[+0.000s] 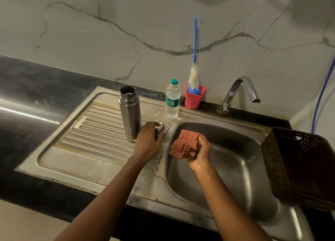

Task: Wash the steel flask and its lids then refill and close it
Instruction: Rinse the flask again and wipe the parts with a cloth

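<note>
Steel flask (130, 112) upright and uncapped on the ribbed drainboard (94, 132); just right of it left hand (148, 141) curls over the steel lid (161, 126), farther right right hand (198, 155) grips a bunched checked cloth (182, 143), water bottle (172, 100) behind-right.

Dim warm light, glare on the counter (27, 112) (left side), wide-angle bending at edges

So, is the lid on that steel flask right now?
No, the steel flask stands on the drainboard with its mouth open, and the left hand grips a steel lid beside it.
</note>
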